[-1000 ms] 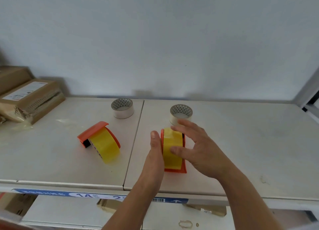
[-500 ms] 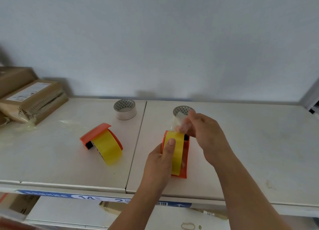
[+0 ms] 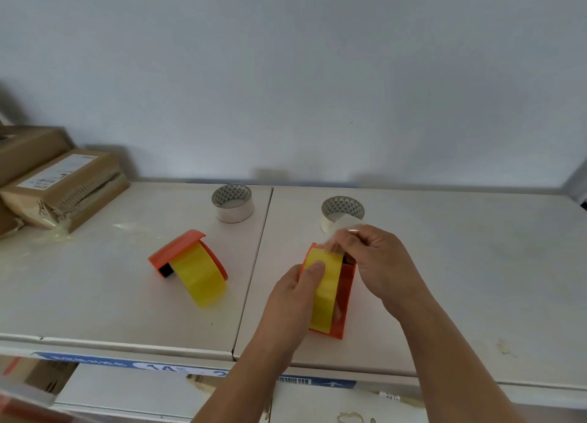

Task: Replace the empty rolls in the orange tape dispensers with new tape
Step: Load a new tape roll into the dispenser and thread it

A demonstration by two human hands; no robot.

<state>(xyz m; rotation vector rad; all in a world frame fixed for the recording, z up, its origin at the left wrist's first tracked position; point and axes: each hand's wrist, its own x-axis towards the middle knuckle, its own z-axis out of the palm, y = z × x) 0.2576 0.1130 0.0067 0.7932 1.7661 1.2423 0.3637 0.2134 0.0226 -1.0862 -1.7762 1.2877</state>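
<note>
An orange tape dispenser loaded with a yellow tape roll stands on the shelf near its front edge. My left hand grips it from the left, thumb pressed on the roll. My right hand pinches the loose clear tape end just above the dispenser's top. A second orange dispenser with its own yellow roll lies tilted to the left. Two empty white cores stand at the back: one left of the shelf seam, one behind my right hand.
The white shelf has a seam running front to back between the two dispensers. Taped cardboard boxes are stacked at the back left. A grey wall closes the back. A labelled front rail runs along the shelf edge.
My right hand left the roll's side, rose to the dispenser's top and pinched the tape end, pulling it up. My left thumb shifted onto the roll's face. The view moved slightly.
</note>
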